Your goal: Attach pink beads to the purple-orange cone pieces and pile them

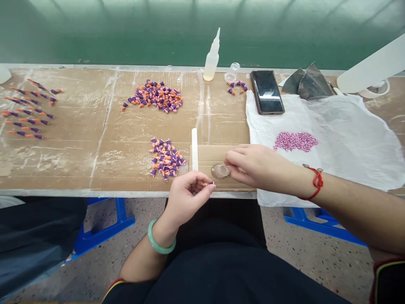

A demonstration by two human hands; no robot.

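Observation:
Between the thumb and fingers of my left hand (189,193) is a small purple-and-orange figurine (207,184), held near the table's front edge. My right hand (248,164) is closed in a pinch beside a small clear dish (220,171); whatever its fingertips hold, if anything, is hidden. The dish stands on a piece of cardboard (207,152), next to a white strip (194,147). Left of the strip lies a loose pile of similar purple-and-orange figurines (167,158). Small pink pieces (295,141) are spread on a white cloth (335,156) to the right.
Farther back is a bigger figurine pile (161,97), with rows of slender purple-and-orange pieces (28,112) at far left. A dropper bottle (211,59), a clear cup (232,71), a phone (267,92) and a tape roll (376,89) line the back. Blue stools (122,215) stand below.

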